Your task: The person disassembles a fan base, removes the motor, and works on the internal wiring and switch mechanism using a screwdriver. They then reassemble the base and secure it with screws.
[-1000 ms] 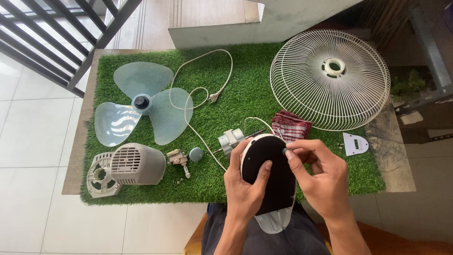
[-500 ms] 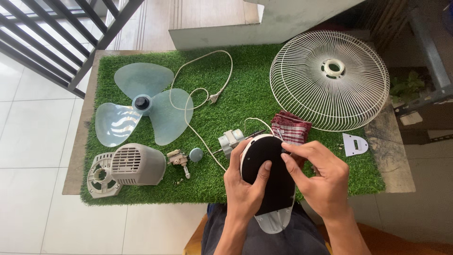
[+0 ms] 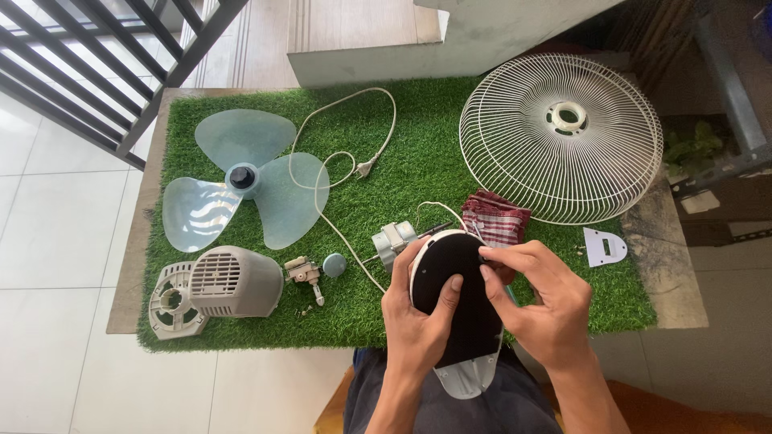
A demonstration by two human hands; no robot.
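The fan base (image 3: 460, 309), black underside up, sits over the lap at the worktop's (image 3: 667, 265) near edge. The left hand (image 3: 418, 325) clasps it steady; the right hand (image 3: 540, 305) pinches at its upper rim.

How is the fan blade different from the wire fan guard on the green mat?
The fan blade is pale translucent blue plastic with three broad solid lobes; the wire fan guard is white, round and made of thin open ribs. The guard is clearly wider and lies at the right, the blade at the left. Both lie on the green mat, untouched by either hand.
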